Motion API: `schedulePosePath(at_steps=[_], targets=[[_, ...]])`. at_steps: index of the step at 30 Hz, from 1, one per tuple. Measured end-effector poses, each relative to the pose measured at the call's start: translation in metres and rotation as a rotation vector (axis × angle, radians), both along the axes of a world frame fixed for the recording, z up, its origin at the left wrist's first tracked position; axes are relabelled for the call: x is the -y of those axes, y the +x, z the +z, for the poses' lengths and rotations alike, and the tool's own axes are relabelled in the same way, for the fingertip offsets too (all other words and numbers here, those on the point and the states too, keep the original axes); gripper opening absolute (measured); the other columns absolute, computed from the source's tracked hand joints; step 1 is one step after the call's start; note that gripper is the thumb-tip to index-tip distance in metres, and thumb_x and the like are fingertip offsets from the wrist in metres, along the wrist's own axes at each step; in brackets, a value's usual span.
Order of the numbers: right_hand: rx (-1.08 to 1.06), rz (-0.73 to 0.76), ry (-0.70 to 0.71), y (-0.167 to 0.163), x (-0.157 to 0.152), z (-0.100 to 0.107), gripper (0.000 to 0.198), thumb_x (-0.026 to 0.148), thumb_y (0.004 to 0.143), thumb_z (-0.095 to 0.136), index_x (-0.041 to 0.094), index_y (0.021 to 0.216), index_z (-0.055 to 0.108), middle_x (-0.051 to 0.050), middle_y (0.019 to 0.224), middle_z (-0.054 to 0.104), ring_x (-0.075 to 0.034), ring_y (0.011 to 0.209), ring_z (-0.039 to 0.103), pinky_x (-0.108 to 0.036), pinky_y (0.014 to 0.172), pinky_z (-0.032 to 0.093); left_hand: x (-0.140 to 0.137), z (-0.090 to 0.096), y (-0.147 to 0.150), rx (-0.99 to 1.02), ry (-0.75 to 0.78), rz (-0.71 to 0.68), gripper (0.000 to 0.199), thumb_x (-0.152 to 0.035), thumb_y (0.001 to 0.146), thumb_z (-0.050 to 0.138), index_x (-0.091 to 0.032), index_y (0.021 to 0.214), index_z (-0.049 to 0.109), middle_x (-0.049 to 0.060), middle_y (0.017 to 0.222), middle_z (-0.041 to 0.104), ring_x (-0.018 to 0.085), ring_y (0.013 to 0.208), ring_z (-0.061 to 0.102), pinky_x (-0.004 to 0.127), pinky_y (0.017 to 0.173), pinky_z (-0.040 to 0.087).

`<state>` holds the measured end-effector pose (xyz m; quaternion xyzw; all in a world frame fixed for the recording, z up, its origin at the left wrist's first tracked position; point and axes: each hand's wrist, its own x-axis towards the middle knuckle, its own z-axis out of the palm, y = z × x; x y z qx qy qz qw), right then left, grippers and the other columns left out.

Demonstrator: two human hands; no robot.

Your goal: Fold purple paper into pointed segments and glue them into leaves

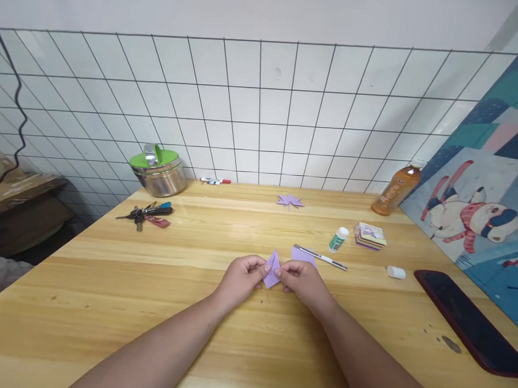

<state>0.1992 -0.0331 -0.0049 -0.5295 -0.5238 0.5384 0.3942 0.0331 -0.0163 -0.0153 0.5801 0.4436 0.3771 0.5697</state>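
Note:
A small purple piece of folded origami paper (271,280), kite-shaped with a pointed top, is held between both hands just above the wooden table. My left hand (245,277) pinches its left side with thumb and fingers. On its right side, my right hand (301,278) grips the paper the same way. Behind the right hand lies a flat purple sheet (301,255), partly hidden by that hand. A slim silver pen (325,258) rests across the sheet. Farther back sits a purple folded-paper leaf shape (290,201) with several points.
Right of the hands are a glue stick (339,239), a stack of paper (370,236), a white cap (396,272), a phone (469,321) and a tea bottle (396,189). Keys (143,213), a green-lidded pot (160,174) and a marker (216,181) lie left.

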Motion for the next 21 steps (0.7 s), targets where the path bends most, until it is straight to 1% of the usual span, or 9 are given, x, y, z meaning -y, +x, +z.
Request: schedulePosePath(at_steps=[2,6,9,15,18,21], targets=[[0.008,-0.002,0.007,0.0002,0.0000,-0.0001,0.027,0.042,0.060,0.069,0.016,0.060,0.062,0.003,0.055,0.055,-0.010,0.050,0.046,-0.022,0.050,0.040,0.0002,-0.0005,-0.0001,-0.001,0.001,-0.006,0.033,-0.046,0.071,0.062,-0.013,0.075,0.064,0.002,0.065,0.061,0.012,0.056,0.054,0.021,0.051,0.044],[0.042,-0.005,0.020,0.0002,0.0001,0.0003,0.028,0.041,0.064,0.067,0.015,0.058,0.058,0.004,0.050,0.051,-0.008,0.047,0.042,-0.021,0.048,0.034,0.0010,0.0009,-0.0002,-0.005,-0.018,-0.004,0.033,-0.046,0.070,0.063,-0.013,0.075,0.065,0.003,0.065,0.062,0.012,0.056,0.055,0.021,0.051,0.044],[0.054,-0.013,0.020,0.0005,0.0000,0.0014,0.029,0.042,0.063,0.067,0.015,0.056,0.057,0.004,0.048,0.049,-0.008,0.046,0.040,-0.021,0.047,0.031,0.0009,0.0016,-0.0001,-0.001,-0.023,-0.008,0.033,-0.046,0.069,0.063,-0.013,0.074,0.065,0.003,0.065,0.063,0.012,0.056,0.055,0.021,0.051,0.045],[0.023,0.011,-0.007,0.0036,-0.0013,-0.0003,0.029,0.044,0.062,0.068,0.015,0.062,0.061,0.003,0.054,0.055,-0.009,0.049,0.045,-0.022,0.051,0.037,0.0005,0.0042,-0.0015,0.010,-0.030,-0.021,0.033,-0.046,0.069,0.064,-0.013,0.073,0.065,0.003,0.064,0.063,0.012,0.055,0.055,0.021,0.050,0.044],[0.016,-0.002,-0.008,0.0041,-0.0018,-0.0021,0.029,0.043,0.062,0.069,0.016,0.059,0.060,0.003,0.055,0.054,-0.009,0.049,0.045,-0.022,0.051,0.037,0.0007,0.0055,-0.0018,0.009,-0.048,-0.043,0.032,-0.046,0.068,0.066,-0.014,0.073,0.064,0.002,0.065,0.064,0.012,0.055,0.056,0.021,0.051,0.044],[0.021,0.004,0.003,0.0042,-0.0021,-0.0034,0.027,0.041,0.063,0.068,0.016,0.058,0.059,0.004,0.053,0.053,-0.009,0.049,0.044,-0.022,0.051,0.036,0.0007,0.0039,-0.0007,-0.006,-0.039,-0.053,0.030,-0.042,0.064,0.070,-0.013,0.070,0.063,0.001,0.062,0.064,0.011,0.053,0.055,0.021,0.051,0.042]])
